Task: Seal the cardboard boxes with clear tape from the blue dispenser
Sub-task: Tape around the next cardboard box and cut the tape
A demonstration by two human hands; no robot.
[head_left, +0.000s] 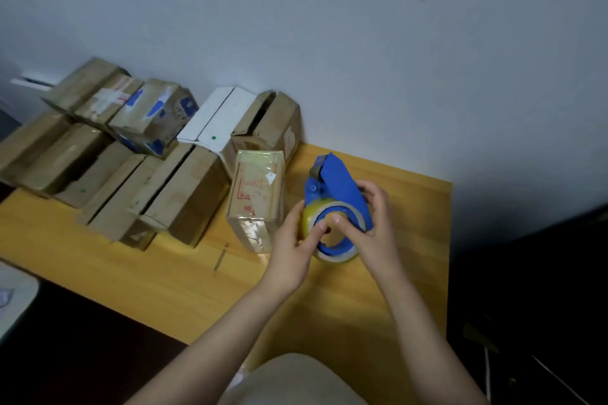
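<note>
Presently, head view: I see both hands on the blue dispenser point(340, 182), over the wooden table point(411, 273); whether it rests there I cannot tell. The right hand point(373, 230) grips its body. The left hand point(291, 240) pinches the tape roll point(309, 219) at the dispenser's left side. The nearest cardboard box point(256, 197) stands just left of the dispenser, the other boxes point(184, 194) farther left. Risks, as I judge them: the roll works loose under the pinch, or the free end, which I cannot find, sticks back down.
</note>
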